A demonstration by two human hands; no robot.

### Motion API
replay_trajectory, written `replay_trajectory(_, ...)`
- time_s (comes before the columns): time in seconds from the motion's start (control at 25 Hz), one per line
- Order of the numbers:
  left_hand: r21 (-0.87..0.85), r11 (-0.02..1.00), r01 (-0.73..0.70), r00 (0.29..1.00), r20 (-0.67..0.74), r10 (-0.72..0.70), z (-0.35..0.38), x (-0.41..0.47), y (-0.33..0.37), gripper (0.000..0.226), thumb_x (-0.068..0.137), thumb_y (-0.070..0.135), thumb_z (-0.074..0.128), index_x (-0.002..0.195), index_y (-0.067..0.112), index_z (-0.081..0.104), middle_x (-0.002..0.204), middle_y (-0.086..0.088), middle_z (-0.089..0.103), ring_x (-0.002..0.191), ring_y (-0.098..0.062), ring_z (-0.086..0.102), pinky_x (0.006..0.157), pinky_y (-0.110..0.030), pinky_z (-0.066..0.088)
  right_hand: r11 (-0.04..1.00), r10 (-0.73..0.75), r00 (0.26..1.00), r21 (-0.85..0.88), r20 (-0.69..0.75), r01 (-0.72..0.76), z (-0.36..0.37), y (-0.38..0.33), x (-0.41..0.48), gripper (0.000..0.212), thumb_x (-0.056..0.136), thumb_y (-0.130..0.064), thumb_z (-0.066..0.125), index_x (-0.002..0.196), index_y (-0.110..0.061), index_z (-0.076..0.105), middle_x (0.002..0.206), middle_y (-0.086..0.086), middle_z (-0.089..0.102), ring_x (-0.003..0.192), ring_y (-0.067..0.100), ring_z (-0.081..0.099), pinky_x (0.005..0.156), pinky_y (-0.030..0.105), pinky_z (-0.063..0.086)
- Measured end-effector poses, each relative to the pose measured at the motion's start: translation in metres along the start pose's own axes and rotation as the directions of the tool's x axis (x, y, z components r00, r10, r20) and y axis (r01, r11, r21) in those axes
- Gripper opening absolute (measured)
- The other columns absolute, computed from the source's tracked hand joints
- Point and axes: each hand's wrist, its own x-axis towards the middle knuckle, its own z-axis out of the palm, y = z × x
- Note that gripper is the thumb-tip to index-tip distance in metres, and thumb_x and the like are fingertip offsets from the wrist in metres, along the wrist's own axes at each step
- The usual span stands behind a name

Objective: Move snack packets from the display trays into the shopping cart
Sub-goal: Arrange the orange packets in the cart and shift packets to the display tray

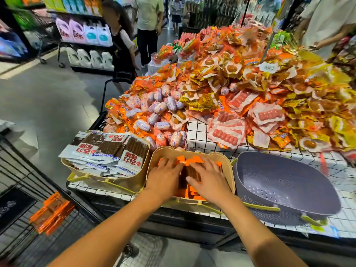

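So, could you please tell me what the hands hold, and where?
Left hand and right hand lie on the orange packets in the tray; a closed grip cannot be told.

The beige tray (230,174) looks like smooth, matt plastic; the orange packets (189,160) in it are shiny, foil-like film. Left of it, the white-and-brown packets (107,151) are glossy film too. Right of it, the grey basket (279,182) is matt perforated plastic. Lower left, the shopping cart (84,209) is black metal wire.

Orange pkts (189,160) mostly hidden under left hand (163,177), right hand (211,180), latter maybe gripping.
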Motion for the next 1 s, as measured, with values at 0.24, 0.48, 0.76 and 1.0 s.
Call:
replay_trajectory(0.24, -0.089, 0.988, 0.126, 0.886, 0.457, -0.072, 0.010, 0.017, 0.009, 0.070, 0.105, 0.062, 0.022, 0.162, 0.038, -0.013, 0.168, -0.001, -0.029, 0.154, -0.043, -0.021, 0.124, -0.060, 0.018, 0.993, 0.057, 0.985, -0.113, 0.163, -0.038, 0.004, 0.019, 0.009, 0.075, 0.091, -0.076, 0.038, 0.156, -0.047, 0.013, 0.169, -0.004, -0.007, 0.154, 0.024, -0.010, 0.123, 0.051, 0.005)
replay_trajectory(0.48, -0.070, 0.988, 0.138, 0.857, 0.508, -0.084, 0.011, 0.028, 0.007, 0.070, 0.105, 0.064, 0.020, 0.160, 0.041, -0.017, 0.168, 0.003, -0.029, 0.154, -0.040, -0.021, 0.124, -0.062, 0.015, 0.998, 0.054, 0.975, -0.049, 0.216, -0.044, 0.007, 0.024, 0.019, 0.076, 0.089, -0.076, 0.043, 0.155, -0.046, 0.018, 0.169, -0.001, -0.005, 0.154, 0.029, -0.008, 0.124, 0.051, 0.009)
replay_trajectory(0.76, -0.118, 0.993, -0.012, 0.995, 0.099, 0.024, -0.003, -0.011, -0.016, 0.066, 0.102, 0.062, 0.035, 0.161, 0.036, 0.018, 0.172, -0.004, 0.010, 0.158, -0.032, 0.007, 0.123, -0.054, 0.024, 1.000, 0.007, 1.000, -0.005, -0.003, -0.007, -0.015, -0.004, 0.007, 0.065, 0.087, -0.066, 0.053, 0.146, -0.042, 0.041, 0.162, -0.002, 0.025, 0.149, 0.028, 0.018, 0.120, 0.050, 0.024)
replay_trajectory(1.0, -0.212, 0.972, -0.102, 0.956, -0.291, 0.037, -0.013, -0.104, -0.073, 0.043, 0.098, 0.045, 0.048, 0.139, 0.030, 0.050, 0.149, 0.001, 0.048, 0.137, -0.023, 0.045, 0.104, -0.042, 0.046, 0.941, -0.215, 0.942, 0.204, -0.258, 0.270, -0.007, -0.108, -0.010, 0.025, 0.092, -0.032, 0.064, 0.117, -0.029, 0.067, 0.127, -0.006, 0.054, 0.126, 0.018, 0.045, 0.107, 0.037, 0.039)
